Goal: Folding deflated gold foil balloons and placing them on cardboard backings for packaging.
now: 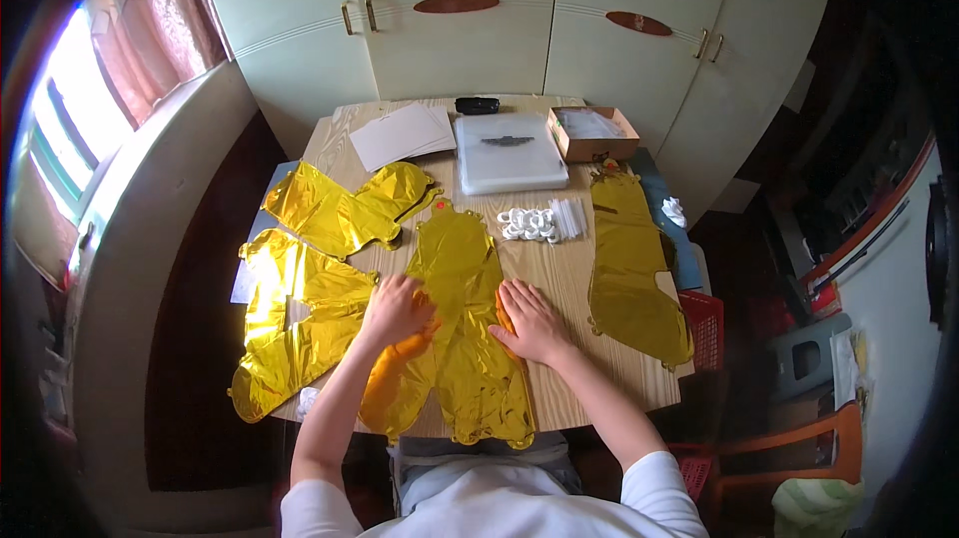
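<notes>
A flat gold foil balloon [455, 273] lies in front of me, its near end reaching the table's front edge. My left hand [396, 308] rests at its left side, fingers curled in; whatever they hold is hidden. Along the balloon's right edge, my right hand [534, 321] lies flat with its fingers stretched out, partly on the table. Both hands reflect orange in the foil. To the left are two more creased foil pieces, a far one [340, 206] and a near one [285, 338]. Another flat gold foil balloon [634, 268] lies at the right.
Beyond the balloons on the wooden table [554, 283] are white rings [527, 225], clear short tubes [569, 218], a stack of clear plastic bags [509, 168], grey cards [405, 133], an open cardboard box [599, 146] and a black object [477, 105]. A chair [789, 443] stands at right.
</notes>
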A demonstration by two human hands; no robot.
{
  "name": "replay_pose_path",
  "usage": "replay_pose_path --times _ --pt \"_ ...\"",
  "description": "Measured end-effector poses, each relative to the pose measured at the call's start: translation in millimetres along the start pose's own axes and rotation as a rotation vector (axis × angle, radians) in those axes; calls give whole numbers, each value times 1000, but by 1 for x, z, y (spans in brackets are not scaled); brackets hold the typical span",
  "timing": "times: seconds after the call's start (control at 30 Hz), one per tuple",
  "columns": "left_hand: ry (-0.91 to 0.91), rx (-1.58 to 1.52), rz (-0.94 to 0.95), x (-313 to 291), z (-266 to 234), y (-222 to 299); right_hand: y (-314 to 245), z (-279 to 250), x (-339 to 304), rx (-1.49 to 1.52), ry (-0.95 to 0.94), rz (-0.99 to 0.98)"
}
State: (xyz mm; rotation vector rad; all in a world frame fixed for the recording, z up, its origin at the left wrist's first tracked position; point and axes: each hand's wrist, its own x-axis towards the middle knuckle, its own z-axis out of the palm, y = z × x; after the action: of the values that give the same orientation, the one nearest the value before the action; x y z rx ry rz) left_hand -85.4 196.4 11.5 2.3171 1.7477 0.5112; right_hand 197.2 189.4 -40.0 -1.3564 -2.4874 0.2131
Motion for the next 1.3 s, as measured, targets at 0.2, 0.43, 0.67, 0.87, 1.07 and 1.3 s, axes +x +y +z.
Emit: replay_pose_path --times 0.2,0.43,0.67,0.87,1.07,1.3 --pt "6 51 -269 118 15 -21 1 2 0 13 16 -5" --pt "-206 116 -499 172 21 -33 -1 -2 1 52 -15 18" --pt "-258 -11 -466 183 33 -61 0 -3 0 49 -14 19" --pt "-265 -12 -462 185 32 -63 -2 -5 2 56 -9 23" --pt "-137 -90 -344 175 26 -53 -1 -2 2 56 14 11" --pt "-79 -358 -225 170 19 -55 2 3 1 50 47 1"
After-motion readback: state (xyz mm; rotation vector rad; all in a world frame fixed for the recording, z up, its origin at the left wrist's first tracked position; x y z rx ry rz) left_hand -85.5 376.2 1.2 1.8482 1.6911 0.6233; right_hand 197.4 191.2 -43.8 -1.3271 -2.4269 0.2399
